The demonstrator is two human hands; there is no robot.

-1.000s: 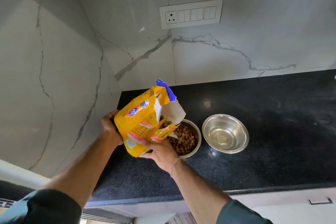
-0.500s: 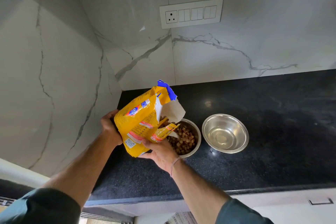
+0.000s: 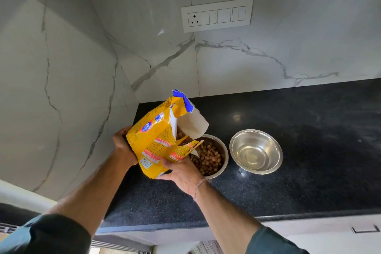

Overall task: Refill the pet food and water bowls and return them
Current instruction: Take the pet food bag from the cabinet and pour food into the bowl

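Food bowl (image 3: 214, 158) on counter (image 3: 309, 171): kibble in. My left hand (image 3: 123, 146) and right hand (image 3: 181, 173) grip the tilted food bag (image 3: 156, 138). Water bowl (image 3: 256, 151) beside: apparently unfilled. Returning pending.

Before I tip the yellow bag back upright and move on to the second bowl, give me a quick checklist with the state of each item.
1. Both hands on the yellow bag: left hand at its base, right hand underneath: ok.
2. Bag mouth over the food bowl: ok.
3. Kibble level in the bowl: well filled, ok.
4. No kibble spilled on the black counter: none seen, ok.
5. Second bowl upright, apart from the food bowl: ok.
6. Water in the second bowl: cannot tell.
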